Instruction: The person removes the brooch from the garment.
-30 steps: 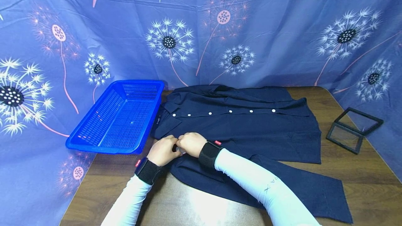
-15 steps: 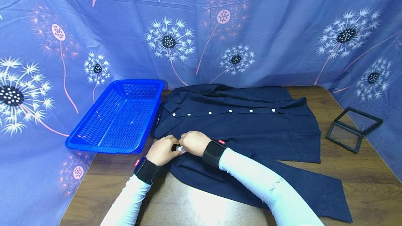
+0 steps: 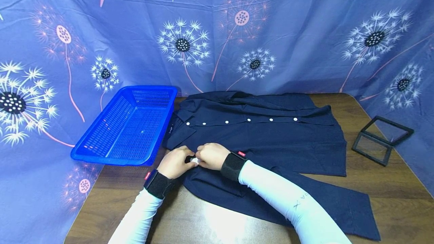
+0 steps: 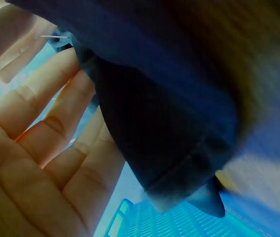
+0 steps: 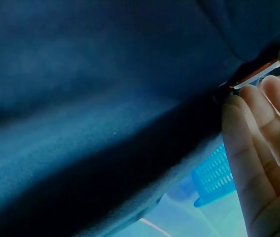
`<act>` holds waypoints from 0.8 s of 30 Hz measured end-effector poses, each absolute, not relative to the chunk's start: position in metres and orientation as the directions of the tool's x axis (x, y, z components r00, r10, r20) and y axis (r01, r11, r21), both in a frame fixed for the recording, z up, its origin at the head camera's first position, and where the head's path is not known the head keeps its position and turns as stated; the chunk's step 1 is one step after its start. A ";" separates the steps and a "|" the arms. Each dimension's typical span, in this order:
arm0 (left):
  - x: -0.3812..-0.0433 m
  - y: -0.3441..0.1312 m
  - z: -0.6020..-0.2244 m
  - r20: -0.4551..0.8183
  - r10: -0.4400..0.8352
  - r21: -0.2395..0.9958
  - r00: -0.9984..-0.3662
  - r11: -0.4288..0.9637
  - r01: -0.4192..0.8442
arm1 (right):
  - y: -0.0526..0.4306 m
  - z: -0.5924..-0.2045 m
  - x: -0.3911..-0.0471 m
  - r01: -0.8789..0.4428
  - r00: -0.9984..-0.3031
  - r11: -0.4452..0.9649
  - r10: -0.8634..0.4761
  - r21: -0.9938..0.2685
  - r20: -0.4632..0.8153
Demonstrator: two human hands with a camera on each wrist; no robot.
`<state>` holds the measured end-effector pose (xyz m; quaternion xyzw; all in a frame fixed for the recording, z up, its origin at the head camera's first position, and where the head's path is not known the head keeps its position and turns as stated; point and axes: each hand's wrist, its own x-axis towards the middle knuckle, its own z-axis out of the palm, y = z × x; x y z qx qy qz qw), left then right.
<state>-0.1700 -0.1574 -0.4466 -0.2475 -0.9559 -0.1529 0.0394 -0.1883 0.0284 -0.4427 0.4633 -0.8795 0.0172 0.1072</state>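
A navy shirt point(image 3: 268, 138) with several white buttons lies spread out, its collar toward the basket. At its near shoulder, my left hand point(image 3: 176, 162) pinches the cloth, with fingers under the fabric in the left wrist view. My right hand point(image 3: 213, 156) meets it there, fingertips pinching a small flat whitish thing point(image 3: 194, 160). In the right wrist view, that whitish thing point(image 5: 258, 75) shows as a thin pale strip with red along one edge, against the cloth. A thin straight line of it shows by the fingers in the left wrist view. Its kind I cannot tell.
A blue plastic basket point(image 3: 149, 157) stands at the left, close beside the collar. An open, black-framed clear case point(image 3: 383, 142) lies at the right edge of the wooden table point(image 3: 112, 199). A patterned blue curtain point(image 3: 288, 18) hangs behind the table.
My right hand has shifted slightly to the right, and more of the small whitish thing shows between the hands. My left hand and the shirt have stayed nearly in place.
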 end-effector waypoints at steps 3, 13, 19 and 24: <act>-0.170 -0.157 -0.448 0.143 0.460 0.270 -0.876 0.833 0.482 | 0.028 -0.445 -0.189 -0.817 -0.551 0.572 -0.812 0.072 0.190; -0.170 -0.157 -0.448 0.142 0.451 0.268 -0.881 0.840 0.473 | 0.028 -0.446 -0.187 -0.810 -0.549 0.572 -0.818 0.133 0.172; -0.169 -0.158 -0.447 0.144 0.450 0.264 -0.881 0.841 0.472 | 0.030 -0.444 -0.187 -0.818 -0.534 0.558 -0.827 0.143 0.174; -0.167 -0.158 -0.446 0.165 0.457 0.272 -0.874 0.831 0.485 | 0.031 -0.445 -0.187 -0.822 -0.528 0.557 -0.824 0.120 0.208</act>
